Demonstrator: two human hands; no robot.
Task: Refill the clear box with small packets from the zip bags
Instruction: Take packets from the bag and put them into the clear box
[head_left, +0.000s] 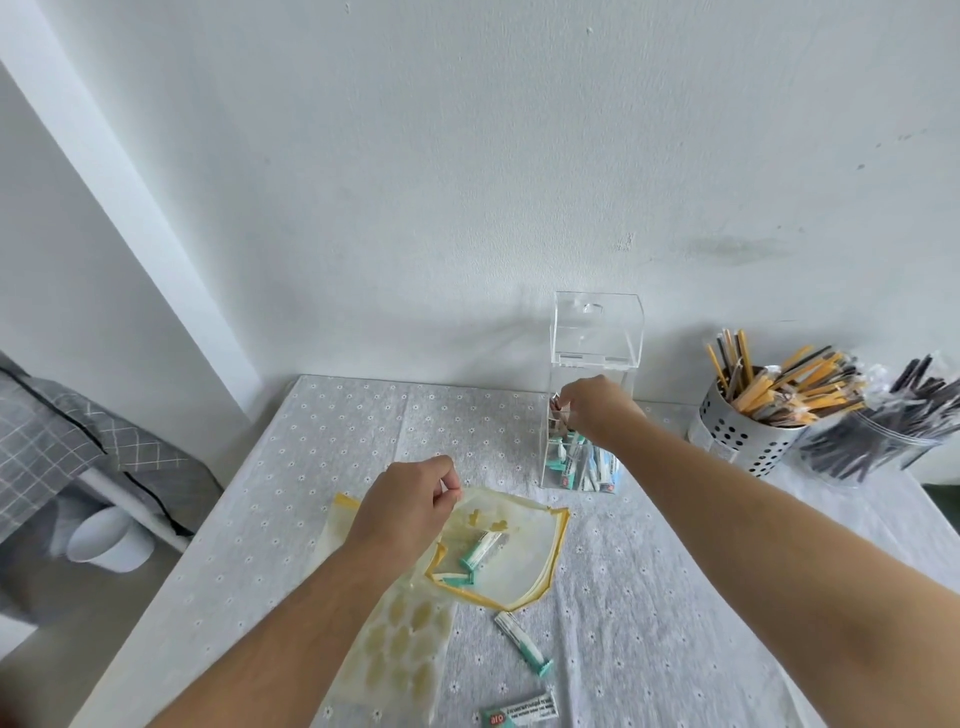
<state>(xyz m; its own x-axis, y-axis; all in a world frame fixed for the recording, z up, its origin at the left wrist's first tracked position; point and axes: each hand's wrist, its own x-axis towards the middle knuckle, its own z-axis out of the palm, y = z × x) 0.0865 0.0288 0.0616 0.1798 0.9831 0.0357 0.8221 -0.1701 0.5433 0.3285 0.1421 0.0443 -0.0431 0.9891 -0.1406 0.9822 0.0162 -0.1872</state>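
A tall clear box (623, 364) stands at the back of the table with its lid tipped open; green-and-white packets (576, 465) fill its lower part. My right hand (597, 410) is at the box's open top, fingers pinched on small packets (557, 408) that are partly hidden. My left hand (410, 506) pinches the upper edge of a yellow-trimmed zip bag (524, 566), which holds two packets (480, 551). A second yellow-patterned zip bag (400, 644) lies under my left forearm. Loose packets (522, 644) lie on the cloth near the front edge.
A perforated metal cup (737, 431) full of wrapped sticks stands right of the box, and a clear jar (872, 452) of dark sticks beside it. The wall is just behind. The table's left edge drops to a floor with a white bucket (106, 540).
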